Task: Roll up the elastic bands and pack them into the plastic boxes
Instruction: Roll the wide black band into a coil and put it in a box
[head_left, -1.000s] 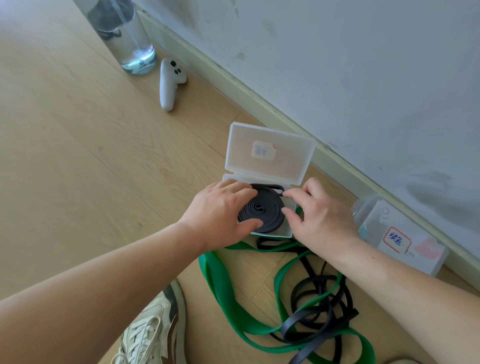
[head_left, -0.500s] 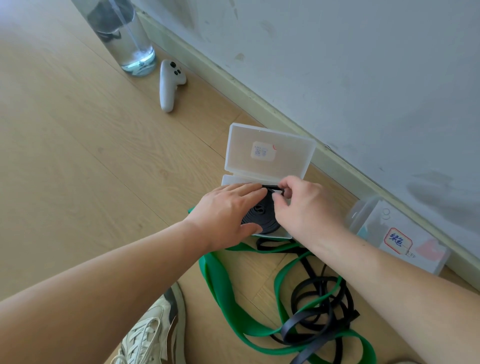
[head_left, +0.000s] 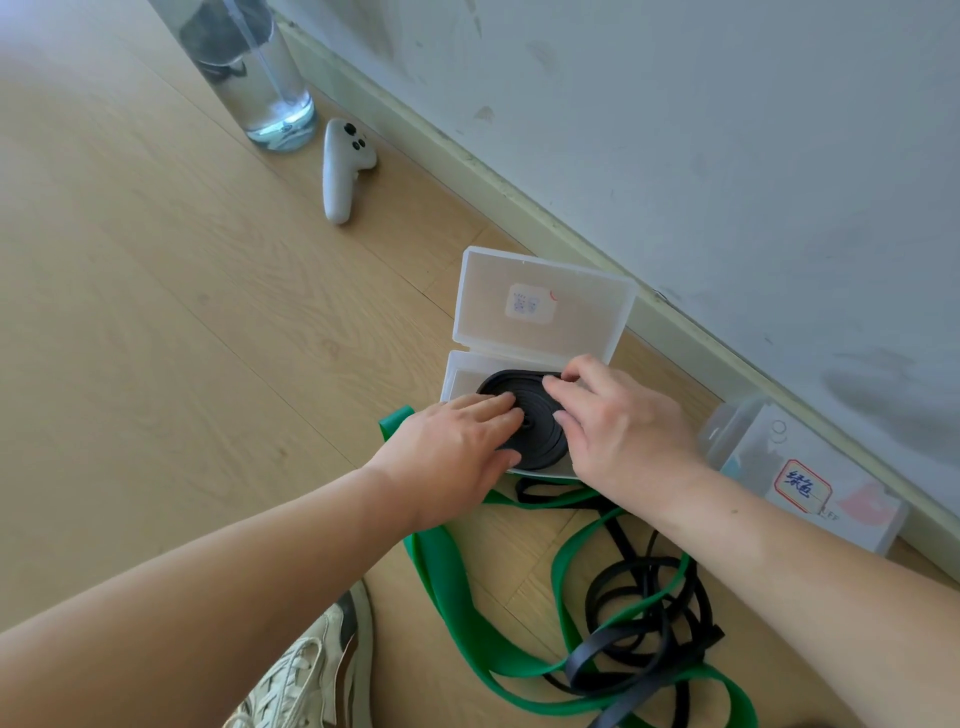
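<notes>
A rolled black elastic band (head_left: 527, 402) lies flat in the base of an open clear plastic box (head_left: 453, 375), whose lid (head_left: 540, 306) stands up behind it. My left hand (head_left: 457, 447) presses straight fingers on the roll's near left part. My right hand (head_left: 618, 431) rests its fingertips and thumb on the roll's right side and covers that end of the box. A loose green band (head_left: 452, 587) and a tangled loose black band (head_left: 639, 613) lie on the floor in front of the box.
A second clear box (head_left: 810, 483), closed, with a handwritten label, sits to the right against the skirting board. A white controller (head_left: 343, 166) and a clear water bottle (head_left: 260, 78) stand further back left. A pale shoe (head_left: 311, 675) is at the bottom edge.
My right hand left the band's end at the roll's far edge and now lies on the roll's right side. My left hand slid back, uncovering more of the roll.
</notes>
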